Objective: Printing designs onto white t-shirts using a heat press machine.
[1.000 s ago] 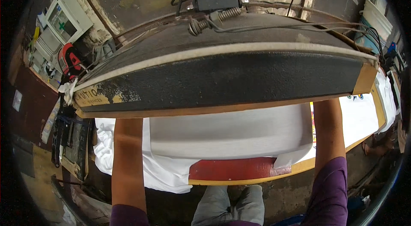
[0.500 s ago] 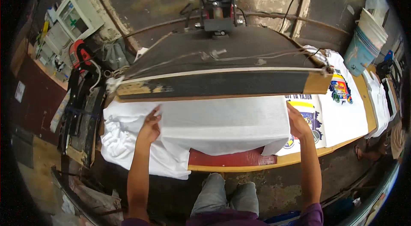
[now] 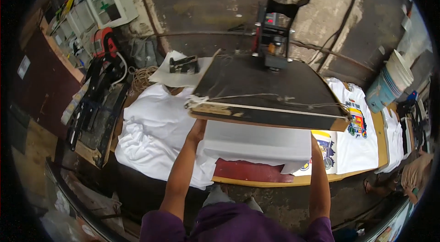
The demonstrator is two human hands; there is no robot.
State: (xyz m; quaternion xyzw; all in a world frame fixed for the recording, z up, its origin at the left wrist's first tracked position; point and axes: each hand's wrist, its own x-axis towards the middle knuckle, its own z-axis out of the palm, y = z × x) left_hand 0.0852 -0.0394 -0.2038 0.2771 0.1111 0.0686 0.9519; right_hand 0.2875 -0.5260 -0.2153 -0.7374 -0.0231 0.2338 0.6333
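Both my forearms reach up to a dark, wide heat press plate (image 3: 270,88) that overhangs a white cloth (image 3: 256,143) spread over the worktable. My left hand (image 3: 198,130) is at the cloth's left side, its fingers hidden under the plate's front edge. My right hand (image 3: 313,139) is at the cloth's right side, mostly hidden, so its grip is unclear. Rumpled white shirts (image 3: 146,136) lie to the left. To the right are a printed sheet (image 3: 324,146) and a white T-shirt (image 3: 353,150) with a colourful print. A red board (image 3: 254,171) shows below the cloth.
A black and red machine (image 3: 96,95) stands at the left, below a white cabinet (image 3: 107,1). Stacked buckets (image 3: 387,81) and folded white shirts (image 3: 392,146) are at the right. Another person (image 3: 415,178) is at the far right. Coiled cord (image 3: 142,77) lies behind the shirts.
The view has shifted, showing more wall and the whole press top. My hands, visible half a second ago beside the cloth, are now farther in and partly hidden under the plate's edge.
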